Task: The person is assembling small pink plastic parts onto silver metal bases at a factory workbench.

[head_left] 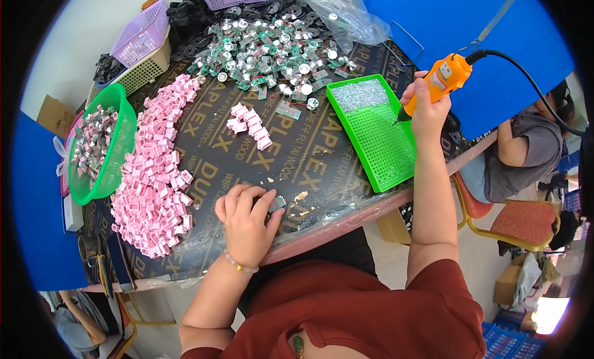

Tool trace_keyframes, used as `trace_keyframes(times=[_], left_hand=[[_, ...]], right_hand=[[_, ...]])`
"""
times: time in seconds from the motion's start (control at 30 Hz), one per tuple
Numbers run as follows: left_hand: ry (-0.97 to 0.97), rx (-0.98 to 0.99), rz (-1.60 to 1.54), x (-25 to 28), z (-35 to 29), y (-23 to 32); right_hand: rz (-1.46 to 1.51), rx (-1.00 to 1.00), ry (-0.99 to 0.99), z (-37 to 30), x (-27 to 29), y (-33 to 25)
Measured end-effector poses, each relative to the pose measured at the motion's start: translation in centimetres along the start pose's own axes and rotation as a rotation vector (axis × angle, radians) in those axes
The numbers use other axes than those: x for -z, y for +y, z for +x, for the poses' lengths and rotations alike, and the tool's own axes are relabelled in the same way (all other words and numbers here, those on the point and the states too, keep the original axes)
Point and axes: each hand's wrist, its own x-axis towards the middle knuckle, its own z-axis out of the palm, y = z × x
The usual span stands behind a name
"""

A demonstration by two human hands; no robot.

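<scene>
My right hand (427, 108) is wrapped round an orange electric screwdriver (450, 73), which hangs by its black cable. Its dark tip points down over a bright green perforated tray (375, 173). Many small silvery screws (362, 94) lie in the tray's far end. On the table near its front edge, my left hand (246, 220) pinches a small dark green, glassy square piece (277, 203) between thumb and fingertips. Beyond that hand sits a small cluster of pink plastic housings (249, 125). A much larger heap of pink housings (151, 179) spreads to the left.
Green boards with silvery round parts (266, 52) are piled at the back. A green basket (127, 121) of assembled-looking parts stands left. Purple baskets (141, 34) and a clear plastic bag (346, 15) line the far side. Another person (526, 142) sits at right.
</scene>
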Motion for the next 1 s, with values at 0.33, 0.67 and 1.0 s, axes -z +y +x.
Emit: trace_keyframes(times=[0.33, 0.67, 1.0], left_hand=[[0.031, 0.022, -0.032, -0.1, 0.0, -0.2], [0.06, 0.018, -0.066, -0.4, -0.3, -0.7], [0.053, 0.022, -0.103, -0.5, -0.5, -1.0]], right_hand=[[0.455, 0.135, -0.185, -4.3, -4.0, -7.6], [0.627, -0.167, -0.731, -13.0, -13.9, -9.6], [0.613, -0.238, -0.686, -14.2, -14.8, -8.5]])
